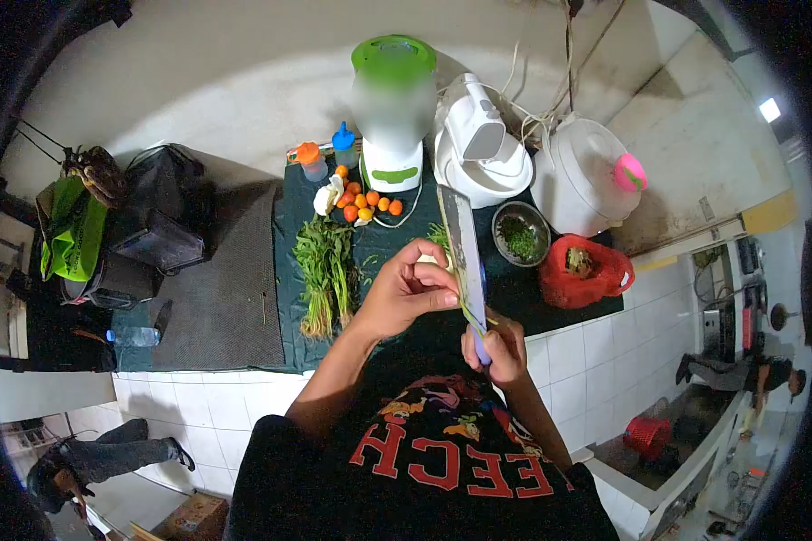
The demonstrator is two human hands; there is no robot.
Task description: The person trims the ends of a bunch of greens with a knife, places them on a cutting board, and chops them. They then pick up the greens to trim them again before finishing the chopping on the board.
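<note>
My right hand (498, 350) is wrapped round the purple handle of a large knife (464, 248), its broad blade pointing up and away from me. My left hand (415, 293) is closed in a pinch beside the blade, on a thin green stem (469, 314) that runs along the knife near the handle. Chopped greens, partly hidden, show behind my left fingers. To the left lies a bunch of leafy greens (325, 270) with its roots towards me. Several orange and red tomatoes (372, 198) and a white garlic-like bulb (328, 195) sit beyond it. A metal bowl (545, 236) holds cut greens.
At the back stand a green-and-white appliance (392, 171), a white stand mixer (478, 135) and a white rice cooker (586, 171). A red plastic bag (577, 293) lies right. Left are a water bottle (133, 337) and a black bag (158, 225). Another person (108, 455) is at lower left.
</note>
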